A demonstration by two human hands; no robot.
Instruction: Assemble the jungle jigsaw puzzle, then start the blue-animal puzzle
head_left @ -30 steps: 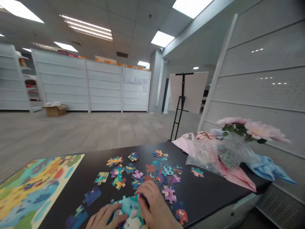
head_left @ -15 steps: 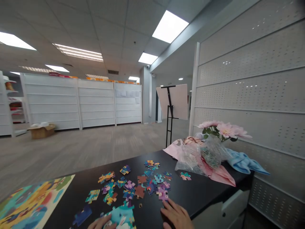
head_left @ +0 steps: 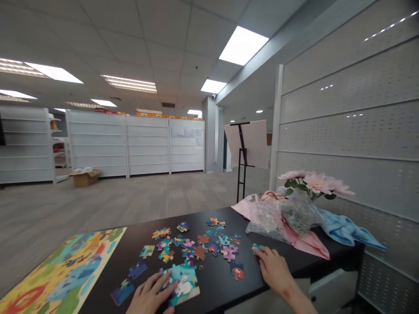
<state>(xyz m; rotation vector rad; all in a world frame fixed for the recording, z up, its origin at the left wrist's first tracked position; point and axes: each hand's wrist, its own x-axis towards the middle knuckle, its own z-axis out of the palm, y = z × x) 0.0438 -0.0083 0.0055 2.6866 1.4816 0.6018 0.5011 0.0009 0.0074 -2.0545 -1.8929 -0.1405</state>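
My left hand [head_left: 152, 291] lies with spread fingers at the left edge of a joined puzzle section [head_left: 185, 281], teal with a white rabbit. On the right, my right hand [head_left: 274, 265] has its fingertips closed on a small teal puzzle piece [head_left: 257, 247] at the black tabletop; the fingers partly cover it. Between the hands lies a navy and red puzzle piece [head_left: 237, 270]. Just above it are purple puzzle pieces [head_left: 229, 251]. Several loose pieces are scattered beyond, among them a brown puzzle piece [head_left: 200, 252]. Dark blue pieces [head_left: 122, 293] lie left of my left hand.
A colourful picture sheet [head_left: 75, 266] covers the table's left end. At the back right are clear plastic wrap [head_left: 266, 220], pink flowers [head_left: 316, 182] and a blue cloth [head_left: 347, 229]. Behind stand an easel [head_left: 242, 170] and a perforated white panel [head_left: 327, 131].
My right hand has moved from below the purple pieces rightward to the teal piece, and a navy and red piece now shows. My left hand shows more fully. The view has turned left.
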